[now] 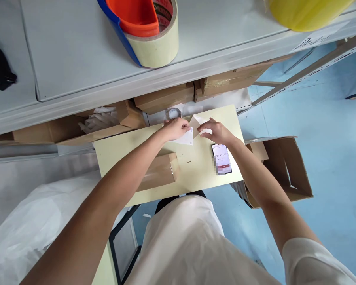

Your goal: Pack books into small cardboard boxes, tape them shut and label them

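Observation:
Over the far part of the cream table (195,176), my left hand (175,130) is closed on a white slip of paper (186,138) with small print at its edge. Just to the right, my right hand (216,132) has curled fingers and its thumb around the edge of a folded white paper piece (199,119). The two pieces are close together, and the fingers partly hide both. A phone (222,158) showing a timer lies below my right hand. A flat brown cardboard piece (161,170) with clear tape rests under my left forearm.
Beyond my hands sits a tape roll (175,113). An open carton (284,170) stands right of the table; another box (115,128) holds white crumpled material. A grey shelf (77,47) overhangs the far side, carrying a tape dispenser (154,51). White plastic (38,213) lies left.

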`<state>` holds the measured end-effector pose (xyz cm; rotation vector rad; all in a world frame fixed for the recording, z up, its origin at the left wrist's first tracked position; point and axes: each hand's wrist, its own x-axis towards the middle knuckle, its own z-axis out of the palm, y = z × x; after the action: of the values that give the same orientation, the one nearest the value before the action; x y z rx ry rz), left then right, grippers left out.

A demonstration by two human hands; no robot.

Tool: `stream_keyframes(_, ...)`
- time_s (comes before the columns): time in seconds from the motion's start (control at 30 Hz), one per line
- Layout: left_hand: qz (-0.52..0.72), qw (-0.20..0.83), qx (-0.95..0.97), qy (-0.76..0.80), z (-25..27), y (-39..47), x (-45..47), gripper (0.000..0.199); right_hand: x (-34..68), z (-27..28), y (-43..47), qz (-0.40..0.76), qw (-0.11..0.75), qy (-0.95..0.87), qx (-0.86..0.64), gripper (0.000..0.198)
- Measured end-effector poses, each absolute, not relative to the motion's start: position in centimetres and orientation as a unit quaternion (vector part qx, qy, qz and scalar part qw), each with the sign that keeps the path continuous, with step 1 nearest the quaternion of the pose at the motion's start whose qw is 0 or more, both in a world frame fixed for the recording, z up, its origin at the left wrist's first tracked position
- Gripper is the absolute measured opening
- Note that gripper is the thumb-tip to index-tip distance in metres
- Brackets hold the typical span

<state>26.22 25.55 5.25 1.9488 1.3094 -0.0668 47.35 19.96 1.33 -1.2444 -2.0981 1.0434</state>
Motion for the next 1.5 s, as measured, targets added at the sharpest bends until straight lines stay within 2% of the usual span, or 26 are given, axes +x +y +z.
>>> stream_keyframes(0.33, 0.059, 0.335, 0.776, 0.531, 4.8, 26.8, 23.9, 0.022, 48.0, -1.1, 20.6, 0.274, 0.131, -0.816, -0.492, 0.019)
stream_keyframes(0.53, 0.113, 0.374, 0.724, 0.568, 5.3, 26.6, 21.8, 0.020, 49.0, -0.2, 18.7, 0.249, 0.052, -0.819, -0.514, 0.043)
stream_keyframes(0.6, 0.147, 0.418, 0.696, 0.566, 5.7, 25.7, 21.7, 0.020, 47.8, 1.7, 18.0, 0.279, 0.087, -0.800, -0.523, 0.053)
stream_keyframes(0.7, 0.202, 0.488, 0.641, 0.557, 6.9, 23.2, 21.7, 0.022, 44.2, 5.1, 16.8, 0.389, 0.238, -0.730, -0.509, 0.067)
stream_keyframes(0.77, 0.226, 0.527, 0.605, 0.552, 8.4, 20.9, 21.2, 0.026, 41.3, 7.0, 15.9, 0.461, 0.321, -0.656, -0.504, 0.063)
stream_keyframes(0.9, 0.266, 0.583, 0.531, 0.554, 11.9, 15.3, 17.6, 0.033, 37.1, 9.2, 13.7, 0.508, 0.399, -0.559, -0.520, 0.041)
stream_keyframes(1.0, 0.299, 0.584, 0.489, 0.575, 13.0, 10.6, 14.0, 0.032, 35.3, 10.8, 11.6, 0.435, 0.406, -0.575, -0.561, 0.038)
stream_keyframes(1.1, 0.351, 0.562, 0.438, 0.608, 13.0, 6.6, 11.8, 0.029, 32.7, 12.9, 8.5, 0.248, 0.357, -0.655, -0.619, 0.042)
stream_keyframes(1.17, 0.398, 0.560, 0.400, 0.607, 12.9, 4.4, 11.4, 0.028, 30.2, 14.3, 6.1, 0.148, 0.306, -0.729, -0.595, 0.039)
stream_keyframes(1.27, 0.473, 0.582, 0.349, 0.563, 13.2, 1.9, 11.2, 0.030, 26.5, 15.8, 3.0, 0.098, 0.262, -0.822, -0.496, 0.030)
stream_keyframes(1.4, 0.537, 0.642, 0.296, 0.460, 14.1, -0.3, 10.3, 0.032, 24.0, 16.2, 0.8, 0.055, 0.325, -0.838, -0.435, 0.023)
stream_keyframes(1.5, 0.545, 0.674, 0.281, 0.412, 14.8, -1.6, 9.3, 0.027, 23.9, 16.2, 0.0, 0.004, 0.373, -0.844, -0.386, 0.026)
